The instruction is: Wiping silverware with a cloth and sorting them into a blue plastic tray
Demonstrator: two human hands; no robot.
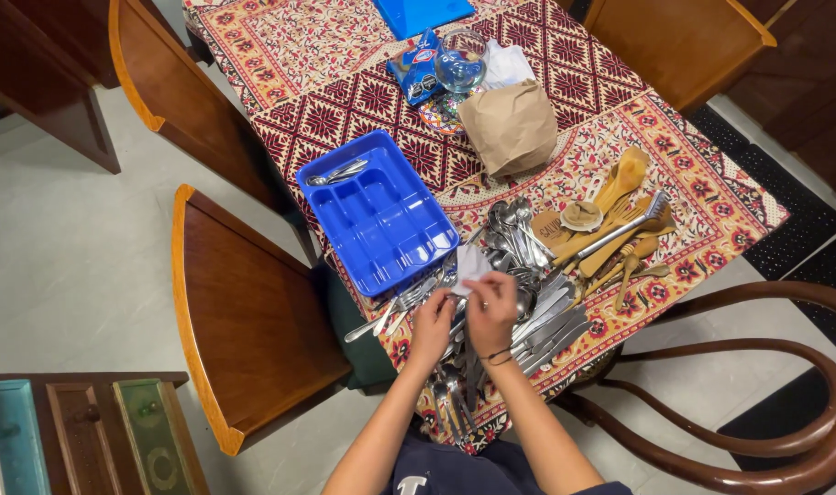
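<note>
My left hand [432,325] and my right hand [491,312] meet over a heap of metal cutlery [519,293] on the patterned tablecloth [345,101]. A small white cloth [470,266] is pinched in my right hand, and the left hand grips a piece of cutlery whose kind I cannot make out. To the left lies a blue cutlery tray [377,215] with a few spoons [337,172] in its far compartment. Forks [395,312] lie by the tray's near edge.
Wooden spoons and utensils [620,238] lie to the right of the heap. A brown paper bag [511,126], a glass [461,62] and a snack packet [416,69] stand farther back. Wooden chairs [244,321] flank the table, and a bentwood chair [766,367] is at the right.
</note>
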